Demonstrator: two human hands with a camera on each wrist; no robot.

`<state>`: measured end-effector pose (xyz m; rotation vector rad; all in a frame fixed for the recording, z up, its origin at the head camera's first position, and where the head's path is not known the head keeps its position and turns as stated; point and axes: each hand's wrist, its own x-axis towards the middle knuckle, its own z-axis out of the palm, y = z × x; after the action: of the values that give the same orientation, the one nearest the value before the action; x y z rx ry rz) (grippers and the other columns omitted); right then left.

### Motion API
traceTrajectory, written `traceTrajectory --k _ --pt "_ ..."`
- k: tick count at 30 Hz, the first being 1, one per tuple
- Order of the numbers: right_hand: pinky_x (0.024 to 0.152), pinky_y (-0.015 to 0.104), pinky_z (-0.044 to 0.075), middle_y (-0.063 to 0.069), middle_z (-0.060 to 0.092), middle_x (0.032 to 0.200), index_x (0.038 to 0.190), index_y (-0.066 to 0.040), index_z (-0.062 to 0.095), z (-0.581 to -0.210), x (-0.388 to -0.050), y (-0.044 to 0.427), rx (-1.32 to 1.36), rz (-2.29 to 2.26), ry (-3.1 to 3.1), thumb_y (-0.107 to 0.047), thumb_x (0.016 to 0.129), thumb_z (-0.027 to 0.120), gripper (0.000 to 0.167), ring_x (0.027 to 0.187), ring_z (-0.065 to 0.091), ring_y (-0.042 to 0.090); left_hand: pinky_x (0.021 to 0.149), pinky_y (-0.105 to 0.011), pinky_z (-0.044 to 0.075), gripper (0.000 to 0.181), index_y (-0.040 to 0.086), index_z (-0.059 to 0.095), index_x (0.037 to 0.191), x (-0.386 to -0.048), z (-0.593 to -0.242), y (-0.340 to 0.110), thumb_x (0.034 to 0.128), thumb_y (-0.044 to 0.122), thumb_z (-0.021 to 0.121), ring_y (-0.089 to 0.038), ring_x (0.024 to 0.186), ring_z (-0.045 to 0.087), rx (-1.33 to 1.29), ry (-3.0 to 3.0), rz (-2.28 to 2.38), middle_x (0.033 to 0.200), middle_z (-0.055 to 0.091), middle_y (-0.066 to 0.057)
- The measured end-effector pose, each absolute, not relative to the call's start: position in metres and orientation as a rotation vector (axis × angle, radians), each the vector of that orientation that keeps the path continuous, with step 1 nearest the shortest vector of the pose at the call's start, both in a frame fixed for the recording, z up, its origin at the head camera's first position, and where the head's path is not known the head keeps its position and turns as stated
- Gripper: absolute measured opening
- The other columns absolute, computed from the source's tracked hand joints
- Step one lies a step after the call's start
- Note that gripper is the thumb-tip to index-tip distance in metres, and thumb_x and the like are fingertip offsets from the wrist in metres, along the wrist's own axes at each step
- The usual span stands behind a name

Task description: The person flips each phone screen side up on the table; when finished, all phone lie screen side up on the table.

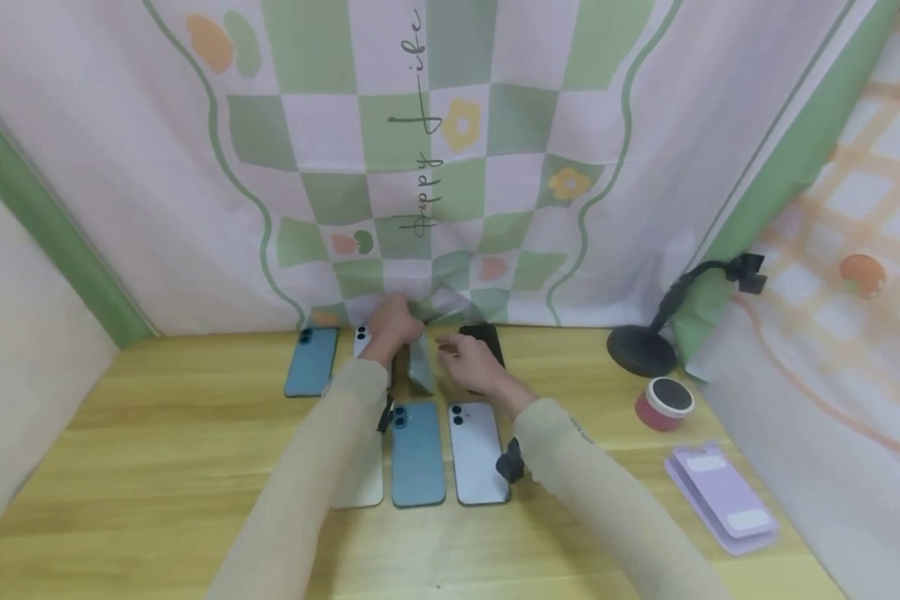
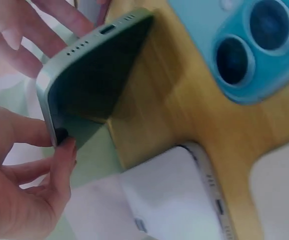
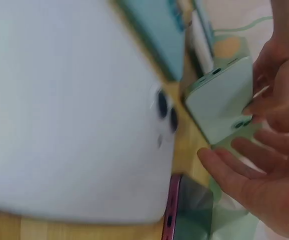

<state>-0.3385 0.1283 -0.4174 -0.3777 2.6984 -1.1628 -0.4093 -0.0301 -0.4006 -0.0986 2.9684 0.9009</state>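
Observation:
A pale green phone (image 1: 420,367) stands tilted on its edge in the back row. My left hand (image 1: 395,321) pinches it near a corner between thumb and fingers, as the left wrist view shows at the hand (image 2: 29,175). Its dark screen (image 2: 94,80) faces the left wrist camera, while the right wrist view shows its green back (image 3: 224,100) and lenses. Close to the phone's back, my right hand (image 1: 468,362) is held with loosely bent fingers and nothing in them. A black phone (image 1: 483,336) lies partly hidden behind it.
Left of the green phone lie a blue phone (image 1: 311,362) and a white one (image 1: 362,336). In front are a cream phone (image 1: 363,479), a blue phone (image 1: 418,454) and a white phone (image 1: 480,454). At right stand a black clip stand (image 1: 642,350), a round tub (image 1: 665,404) and a lilac holder (image 1: 722,500).

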Motion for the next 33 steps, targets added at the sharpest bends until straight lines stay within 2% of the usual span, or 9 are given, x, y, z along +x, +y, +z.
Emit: traceTrajectory --k 3,6,10,13,17,19,23,27,33 --pt "0.098 0.044 0.061 0.023 0.064 0.142 0.149 -0.002 0.052 -0.415 -0.339 0.125 -0.244 -1.342 2.609 -0.019 0.108 0.050 0.045 0.119 0.071 0.038 0.090 -0.043 0.058 0.026 0.007 0.067 0.107 -0.410 -0.396 -0.026 0.0838 0.015 0.075 -0.029 0.101 0.065 -0.065 3.017 0.770 0.111 0.070 -0.011" --pt "0.094 0.044 0.063 0.025 0.063 0.142 0.150 -0.001 0.050 -0.413 -0.338 0.124 -0.099 -1.544 2.429 -0.017 0.108 0.050 0.045 0.118 0.071 0.040 0.094 -0.042 0.058 0.028 0.007 0.068 0.110 -0.410 -0.393 -0.021 0.0839 0.015 0.075 -0.029 0.104 0.066 -0.028 3.038 0.689 0.113 0.071 -0.010" --pt "0.096 0.041 0.063 0.027 0.061 0.144 0.149 0.001 0.050 -0.413 -0.338 0.126 0.006 -1.718 2.246 -0.013 0.107 0.051 0.044 0.127 0.066 0.040 0.102 -0.044 0.056 0.050 0.012 0.063 0.134 -0.411 -0.391 -0.016 0.0851 0.013 0.075 -0.031 0.118 0.065 0.009 3.038 0.656 0.128 0.068 -0.010" --pt "0.095 0.037 0.063 0.028 0.060 0.144 0.148 0.002 0.050 -0.415 -0.338 0.128 0.067 -1.793 2.154 -0.011 0.106 0.053 0.044 0.128 0.065 0.040 0.104 -0.046 0.055 0.060 0.017 0.058 0.142 -0.410 -0.391 -0.012 0.0852 0.011 0.075 -0.031 0.122 0.063 0.027 3.056 0.630 0.133 0.065 -0.010" --pt "0.098 0.037 0.062 0.029 0.059 0.144 0.148 0.003 0.049 -0.418 -0.335 0.129 0.098 -1.836 2.093 -0.011 0.105 0.054 0.045 0.129 0.065 0.040 0.103 -0.047 0.055 0.050 0.014 0.060 0.131 -0.407 -0.390 -0.004 0.0837 0.011 0.077 -0.032 0.118 0.062 0.020 3.085 0.603 0.125 0.066 -0.010" --pt "0.098 0.038 0.062 0.029 0.061 0.142 0.147 0.002 0.050 -0.419 -0.333 0.128 0.094 -1.827 2.097 -0.012 0.105 0.055 0.045 0.127 0.066 0.039 0.105 -0.047 0.054 0.050 0.012 0.060 0.129 -0.407 -0.391 -0.002 0.0821 0.011 0.079 -0.032 0.118 0.062 0.013 3.092 0.617 0.124 0.065 -0.010" --pt "0.097 0.039 0.063 0.027 0.063 0.139 0.146 -0.002 0.053 -0.421 -0.331 0.125 0.082 -1.798 2.125 -0.018 0.104 0.059 0.045 0.120 0.071 0.037 0.107 -0.046 0.053 0.057 0.010 0.059 0.133 -0.406 -0.393 0.000 0.0810 0.014 0.081 -0.032 0.118 0.062 -0.003 3.087 0.702 0.125 0.065 -0.011" --pt "0.095 0.039 0.064 0.026 0.065 0.138 0.143 -0.002 0.057 -0.421 -0.330 0.124 0.074 -1.783 2.182 -0.020 0.101 0.065 0.046 0.113 0.074 0.035 0.100 -0.045 0.057 0.051 0.009 0.060 0.129 -0.404 -0.395 0.000 0.0818 0.014 0.079 -0.031 0.110 0.064 -0.005 3.054 0.839 0.119 0.067 -0.011" --pt "0.087 0.036 0.065 0.023 0.069 0.133 0.136 -0.003 0.062 -0.422 -0.329 0.121 0.102 -1.718 2.339 -0.013 0.097 0.069 0.041 0.103 0.077 0.032 0.090 -0.042 0.060 0.045 0.007 0.061 0.125 -0.404 -0.401 -0.002 0.0824 0.011 0.076 -0.029 0.100 0.066 0.034 3.003 0.981 0.114 0.068 -0.011"
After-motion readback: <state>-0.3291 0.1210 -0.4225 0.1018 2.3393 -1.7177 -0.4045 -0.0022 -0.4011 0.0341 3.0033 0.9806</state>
